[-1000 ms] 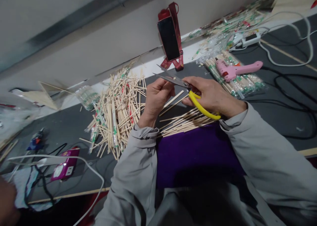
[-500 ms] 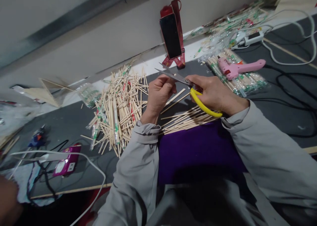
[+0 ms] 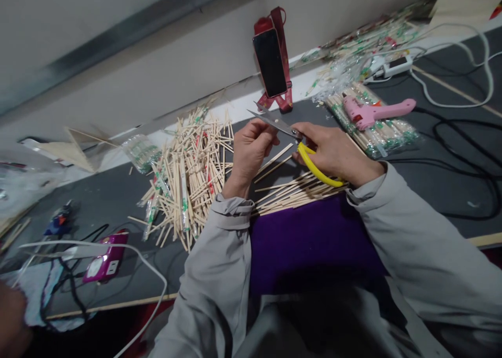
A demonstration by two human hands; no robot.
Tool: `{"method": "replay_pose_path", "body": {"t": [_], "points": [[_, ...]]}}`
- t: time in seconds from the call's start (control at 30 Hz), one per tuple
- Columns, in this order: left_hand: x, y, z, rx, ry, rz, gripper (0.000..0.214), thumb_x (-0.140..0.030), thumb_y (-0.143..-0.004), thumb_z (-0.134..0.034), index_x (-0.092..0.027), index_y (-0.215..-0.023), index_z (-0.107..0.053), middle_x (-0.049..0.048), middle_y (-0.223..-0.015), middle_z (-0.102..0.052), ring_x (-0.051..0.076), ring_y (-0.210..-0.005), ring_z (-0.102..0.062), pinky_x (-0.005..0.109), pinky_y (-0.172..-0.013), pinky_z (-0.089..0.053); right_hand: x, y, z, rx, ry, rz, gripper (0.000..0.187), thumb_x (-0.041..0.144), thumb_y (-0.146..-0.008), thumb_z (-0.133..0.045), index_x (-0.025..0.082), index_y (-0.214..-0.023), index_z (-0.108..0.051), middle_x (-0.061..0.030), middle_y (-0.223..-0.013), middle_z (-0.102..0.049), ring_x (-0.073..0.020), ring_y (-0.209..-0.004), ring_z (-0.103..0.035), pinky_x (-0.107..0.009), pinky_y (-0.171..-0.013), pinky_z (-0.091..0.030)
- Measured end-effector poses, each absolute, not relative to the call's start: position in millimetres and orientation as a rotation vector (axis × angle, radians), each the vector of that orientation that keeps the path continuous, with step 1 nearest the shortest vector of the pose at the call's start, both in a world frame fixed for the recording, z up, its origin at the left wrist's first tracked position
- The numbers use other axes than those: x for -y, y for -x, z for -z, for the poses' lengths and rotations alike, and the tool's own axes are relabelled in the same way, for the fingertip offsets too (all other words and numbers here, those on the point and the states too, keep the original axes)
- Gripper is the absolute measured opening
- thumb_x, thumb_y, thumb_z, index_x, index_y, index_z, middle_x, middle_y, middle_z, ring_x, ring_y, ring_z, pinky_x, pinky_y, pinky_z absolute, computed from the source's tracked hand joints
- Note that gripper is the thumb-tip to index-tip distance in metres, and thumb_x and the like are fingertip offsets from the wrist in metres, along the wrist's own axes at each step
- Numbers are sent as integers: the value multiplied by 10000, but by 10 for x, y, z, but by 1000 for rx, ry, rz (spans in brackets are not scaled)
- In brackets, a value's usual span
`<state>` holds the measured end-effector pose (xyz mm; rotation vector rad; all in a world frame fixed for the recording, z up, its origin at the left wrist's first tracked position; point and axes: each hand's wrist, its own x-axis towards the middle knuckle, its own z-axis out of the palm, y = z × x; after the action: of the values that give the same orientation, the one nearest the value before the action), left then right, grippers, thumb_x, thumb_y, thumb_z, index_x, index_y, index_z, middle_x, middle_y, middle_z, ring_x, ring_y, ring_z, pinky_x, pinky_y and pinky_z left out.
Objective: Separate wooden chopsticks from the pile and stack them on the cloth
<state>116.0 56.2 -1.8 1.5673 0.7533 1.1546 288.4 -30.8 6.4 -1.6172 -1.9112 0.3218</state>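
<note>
My right hand [image 3: 333, 151] grips yellow-handled scissors [image 3: 314, 164], whose metal blades [image 3: 274, 121] stand apart and point left. My left hand [image 3: 251, 151] is closed in a pinch right at the blades; what it pinches is too small to make out. Beneath both hands a row of cut bamboo sticks [image 3: 294, 190] lies along the edge of a purple cloth [image 3: 309, 243]. A big loose heap of bamboo chopsticks [image 3: 188, 169], some in green-printed wrappers, lies left of my left hand.
A phone [image 3: 270, 62] on a red stand leans at the wall. A pink glue gun [image 3: 372, 112] rests on wrapped chopstick packs at the right, by white and black cables [image 3: 451, 133]. A magenta device [image 3: 104, 264] and cords lie at the left.
Both hands with the scissors stay at nearly the same spot; the view has shifted slightly. The blades remain apart.
</note>
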Motion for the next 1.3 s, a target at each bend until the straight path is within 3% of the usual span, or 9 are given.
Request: {"method": "replay_pose_path", "body": {"t": [0.13, 0.27, 0.7, 0.93, 1.1, 1.3], "points": [[-521, -1128, -20, -732, -1632, -1102, 269, -402, -820, -669, -185, -681, -592, -21, -539, -572, 39, -371, -343, 188, -360, -234, 295, -2903, -35, 1930, 1562, -347, 591, 430, -766, -647, 221, -1307, -531, -69, -1068, -655, -195, -803, -574, -293, -711, -406], [-499, -1104, -33, -718, -1682, -1031, 267, -460, -809, -675, -201, -752, -654, -26, -534, -550, 49, -392, -350, 196, -366, -233, 289, -2939, -18, 1936, 1495, -377, 610, 443, -760, -660, 208, -1308, -533, -80, -1100, -642, -196, -832, -571, -304, -744, -415], [-408, -1199, -54, -702, -1739, -1053, 232, -398, -831, -655, -189, -732, -631, -28, -553, -551, 57, -437, -394, 187, -407, -286, 318, -2856, -13, 1854, 1513, -349, 349, 259, -811, -528, 191, -1126, -660, -41, -850, -681, -168, -718, -582, -267, -653, -378], [-520, -1144, -115, -738, -1655, -1213, 190, -400, -849, -644, -214, -890, -662, -32, -600, -553, 47, -408, -359, 190, -375, -246, 230, -3031, 59, 1416, 1561, -303, 386, 424, -829, -564, 193, -1132, -628, -10, -725, -608, -165, -648, -547, -286, -597, -417], [-642, -998, -232, -844, -1519, -1398, 191, -412, -865, -627, -241, -948, -639, -47, -619, -511, 43, -421, -350, 187, -363, -219, 266, -3100, -16, 1279, 1555, -526, 428, 551, -848, -538, 222, -1119, -575, 5, -646, -539, -138, -472, -467, -288, -476, -387], [-669, -1018, -296, -798, -1384, -1434, 250, -481, -909, -538, -245, -937, -614, -38, -624, -548, 56, -428, -414, 194, -354, -276, 244, -3105, 23, 1457, 1705, -314, 547, 511, -813, -592, 216, -1265, -503, -71, -860, -656, -236, -724, -606, -343, -614, -442]]}}
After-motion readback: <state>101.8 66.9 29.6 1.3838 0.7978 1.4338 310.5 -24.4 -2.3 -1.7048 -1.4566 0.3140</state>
